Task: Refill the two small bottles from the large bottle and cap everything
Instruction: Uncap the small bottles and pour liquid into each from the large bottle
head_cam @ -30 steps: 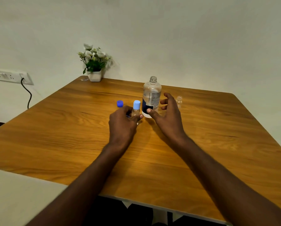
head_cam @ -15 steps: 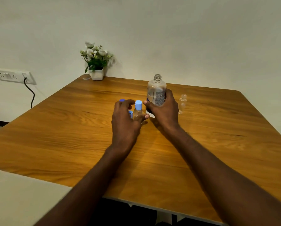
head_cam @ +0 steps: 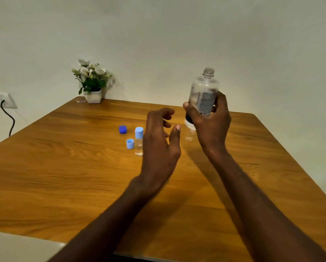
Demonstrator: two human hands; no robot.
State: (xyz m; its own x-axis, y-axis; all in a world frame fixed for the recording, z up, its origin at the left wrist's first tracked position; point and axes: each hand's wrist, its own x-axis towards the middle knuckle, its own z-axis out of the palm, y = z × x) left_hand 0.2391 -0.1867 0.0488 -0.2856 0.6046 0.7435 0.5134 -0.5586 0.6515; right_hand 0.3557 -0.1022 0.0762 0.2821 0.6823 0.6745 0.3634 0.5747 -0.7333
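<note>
Wooden and warm-toned, the surface (head_cam: 64, 176) carries the small things while the right hand (head_cam: 208, 127) holds the large bottle (head_cam: 203, 95) up off it. That grip is closed around the bottle's lower half, thumb on the near side and fingers wrapped behind the label. The bottle stands almost upright, tilted slightly, with its threaded neck uncapped. The left hand (head_cam: 160, 142) hovers empty above the wood, fingers spread and curled, holding nothing. Just left of it stands a small bottle (head_cam: 139, 140) wearing a light blue cap. A loose light blue cap (head_cam: 130, 143) lies open side up just beside that bottle, and a dark blue cap (head_cam: 122, 129) sits a little farther back. Below the raised bottle, a second small clear bottle (head_cam: 189, 134) seems to stand uncapped, though it is partly hidden and blurred. A potted plant (head_cam: 91, 82) occupies the far corner.
</note>
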